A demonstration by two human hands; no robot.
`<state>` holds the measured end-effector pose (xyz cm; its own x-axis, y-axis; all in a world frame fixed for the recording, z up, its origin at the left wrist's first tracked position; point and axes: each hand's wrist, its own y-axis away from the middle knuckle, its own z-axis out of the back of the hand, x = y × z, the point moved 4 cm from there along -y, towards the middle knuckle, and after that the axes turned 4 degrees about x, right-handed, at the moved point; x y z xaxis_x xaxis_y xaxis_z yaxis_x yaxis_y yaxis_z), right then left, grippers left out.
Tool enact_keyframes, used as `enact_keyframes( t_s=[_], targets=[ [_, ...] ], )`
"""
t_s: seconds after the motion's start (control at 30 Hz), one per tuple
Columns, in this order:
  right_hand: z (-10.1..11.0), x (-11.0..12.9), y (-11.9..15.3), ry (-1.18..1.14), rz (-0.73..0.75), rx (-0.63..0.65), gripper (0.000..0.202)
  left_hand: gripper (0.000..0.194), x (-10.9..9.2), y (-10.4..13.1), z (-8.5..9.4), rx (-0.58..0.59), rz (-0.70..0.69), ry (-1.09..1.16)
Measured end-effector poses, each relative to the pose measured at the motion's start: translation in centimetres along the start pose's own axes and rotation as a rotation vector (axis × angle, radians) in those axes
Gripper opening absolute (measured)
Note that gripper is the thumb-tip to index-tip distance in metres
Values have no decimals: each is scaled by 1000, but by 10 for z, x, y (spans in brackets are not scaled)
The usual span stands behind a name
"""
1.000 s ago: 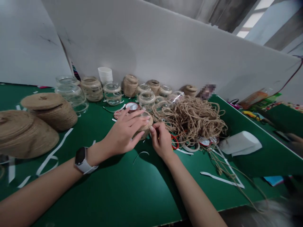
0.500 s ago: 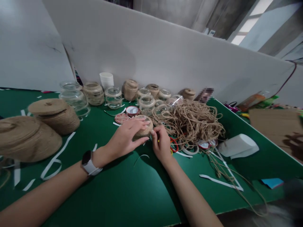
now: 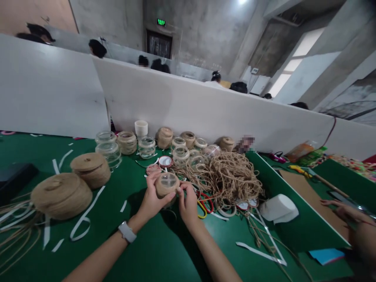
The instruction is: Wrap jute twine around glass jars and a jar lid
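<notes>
A small glass jar wrapped in jute twine (image 3: 168, 184) is tilted between my hands above the green table, its clear round end facing up. My left hand (image 3: 152, 199) curls around the jar's left side and underside, with a grey watch strap on the wrist. At the jar's right edge my right hand (image 3: 188, 201) pinches thumb and finger together; what lies between the fingertips is too small to make out. Just right of that hand are scissors with yellow and red handles (image 3: 205, 205). A large tangled heap of jute twine (image 3: 236, 174) lies beyond them.
Clear glass jars (image 3: 180, 156) and twine-wrapped jars (image 3: 165, 138) stand along the white partition (image 3: 188, 103). Two lidded twine pots (image 3: 61, 196) sit left. A white roll (image 3: 279, 208) lies by the green divider (image 3: 293, 211). Another person's hand (image 3: 346, 211) is beyond it. White tape strips lie scattered.
My head view has tilted up, showing more of the room. The jar's clear end has turned into view as my left hand shifted from its top to its side. Another person's hand now shows at right.
</notes>
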<state>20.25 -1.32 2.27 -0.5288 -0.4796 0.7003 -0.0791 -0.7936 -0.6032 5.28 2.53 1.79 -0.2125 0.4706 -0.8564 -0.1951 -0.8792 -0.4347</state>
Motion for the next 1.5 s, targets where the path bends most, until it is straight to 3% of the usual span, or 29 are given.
enact_keyframes(
  t_s=[0.17, 0.33, 0.43, 0.57, 0.7, 0.93, 1.2, 1.3, 1.4, 1.5],
  targets=[
    [-13, 13, -20, 188, -5, 107, 23, 60, 3, -14, 18, 35, 79, 148],
    [-16, 13, -61, 212, -66, 288, 27, 60, 25, -32, 15, 53, 386, 650],
    [-19, 0, -84, 59, -192, 418, 35, 53, 36, -39, 10, 49, 450, 742],
    [-32, -15, -96, -372, -398, 540, 45, 53, 44, -44, 9, 51, 535, 850],
    [-42, -18, -96, -688, -531, 557, 45, 56, 43, -44, 12, 61, 591, 926],
    [-45, -22, -86, -907, -660, 505, 42, 57, 40, -39, 11, 74, 564, 1120],
    [-49, -16, -90, -763, -547, 483, 44, 72, 33, -43, 10, 155, 591, 1201],
    [-44, -15, -93, -643, -489, 489, 42, 70, 33, -43, 11, 130, 596, 1214],
    [-36, -13, -98, -491, -371, 397, 38, 66, 35, -42, 11, 112, 627, 1247],
    [-35, -7, -99, -524, -331, 398, 36, 62, 37, -36, 9, 143, 714, 1307]
  ],
)
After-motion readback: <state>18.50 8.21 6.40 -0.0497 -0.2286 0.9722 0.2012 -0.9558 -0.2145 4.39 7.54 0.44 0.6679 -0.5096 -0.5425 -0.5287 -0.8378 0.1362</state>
